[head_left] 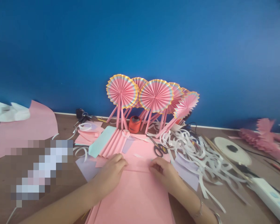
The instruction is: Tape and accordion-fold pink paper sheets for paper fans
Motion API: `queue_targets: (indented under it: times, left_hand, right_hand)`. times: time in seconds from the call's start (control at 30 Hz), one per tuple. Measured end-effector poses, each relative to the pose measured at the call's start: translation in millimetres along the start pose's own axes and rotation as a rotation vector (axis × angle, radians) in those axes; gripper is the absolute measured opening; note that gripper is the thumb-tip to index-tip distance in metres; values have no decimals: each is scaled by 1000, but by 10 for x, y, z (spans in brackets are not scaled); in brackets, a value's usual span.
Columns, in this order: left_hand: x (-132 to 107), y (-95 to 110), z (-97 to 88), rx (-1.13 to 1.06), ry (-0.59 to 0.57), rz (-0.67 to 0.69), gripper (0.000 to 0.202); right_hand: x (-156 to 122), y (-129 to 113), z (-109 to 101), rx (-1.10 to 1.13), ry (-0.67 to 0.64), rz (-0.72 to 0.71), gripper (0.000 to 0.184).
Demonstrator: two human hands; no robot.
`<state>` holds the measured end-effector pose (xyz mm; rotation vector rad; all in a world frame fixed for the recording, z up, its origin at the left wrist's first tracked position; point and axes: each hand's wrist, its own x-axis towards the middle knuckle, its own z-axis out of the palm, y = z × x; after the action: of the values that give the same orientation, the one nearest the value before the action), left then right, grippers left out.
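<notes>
The left hand (pixel 112 171) and right hand (pixel 164 174) press curled fingertips onto a fold at the far edge of the flat pink paper sheet (pixel 135 199), seemingly pinching it. Black-handled scissors (pixel 159 148) lie at one o'clock; an orange ribbon spool (pixel 134 124) sits at twelve.

No text, label, brand, number or sign can be read on anything here.

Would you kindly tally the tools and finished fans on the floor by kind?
Round pleated fans on sticks: 5 visible, some overlapping
Scissors: 1
Orange spool: 1
White power strip: 1
Total: 8
Left hand and right hand both press on the pink sheet.
</notes>
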<state>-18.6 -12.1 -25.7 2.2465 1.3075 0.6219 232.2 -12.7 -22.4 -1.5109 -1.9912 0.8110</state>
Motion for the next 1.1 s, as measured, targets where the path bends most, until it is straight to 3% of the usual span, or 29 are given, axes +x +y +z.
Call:
queue_targets:
  times: [0.2, 0.33, 0.47, 0.67, 0.83, 0.93, 1.03, 1.1]
  left_hand:
    - [-15, 34, -15, 185, -77, 49, 48]
    - [-6, 133, -23, 466, -124, 175, 59]
    - [-3, 215, -36, 589, -133, 279, 45]
    - [-19, 159, -119, 583, -86, 281, 21]
    - [17, 43, -163, 420, -1, 218, 32]
    - [40, 10, -180, 161, 225, 169, 39]
    - [34, 13, -178, -106, 422, 91, 30]
    - [23, 48, -151, -275, 342, 26, 24]
  right_hand:
    - [-22, -25, -11, -135, 2, -102, 13]
    - [-51, -44, 6, -398, 47, -388, 30]
    - [-55, -104, 19, -598, 57, -608, 36]
    - [-66, -175, -83, -582, -36, -521, 31]
    - [-99, -105, -146, -530, -62, -492, 35]
    - [-79, -39, -163, -384, -64, -483, 38]
    - [-39, -21, -176, -111, 0, -417, 38]
    - [-29, -50, -164, 17, 74, -383, 33]
